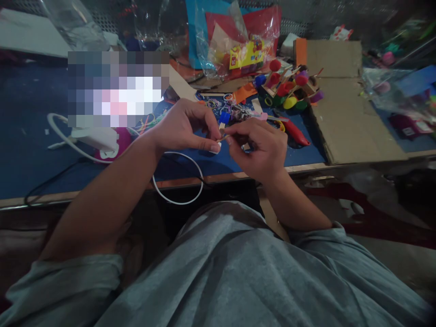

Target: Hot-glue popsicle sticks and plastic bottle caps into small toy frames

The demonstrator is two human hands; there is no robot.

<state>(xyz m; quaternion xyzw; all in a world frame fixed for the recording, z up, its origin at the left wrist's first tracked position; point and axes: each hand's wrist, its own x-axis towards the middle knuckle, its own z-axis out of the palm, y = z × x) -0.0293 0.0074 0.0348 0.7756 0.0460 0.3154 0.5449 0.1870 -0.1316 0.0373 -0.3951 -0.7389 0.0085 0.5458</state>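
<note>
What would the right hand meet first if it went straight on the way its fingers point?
Past the thin piece it seems to pinch, the right hand would probably meet the left hand first; depth is unclear.

Dim light falls over a blue-topped surface set in front of a grey, perforated-looking backing.

The surface spans the frame from left to right, its front bordered by a narrow brownish edging strip that looks worn in places. Behind it, the dark backing runs along the top of the view, its pattern of small openings clearest near the middle and fading into blur at the far right. At left, a white glow shows inside a pixelated block, the brightest spot in an otherwise shadowy room. Below the surface, the space sinks into near-black at the center; at right, a dark red curved shape lies amid pale, rumpled material, too murky to identify.
</note>
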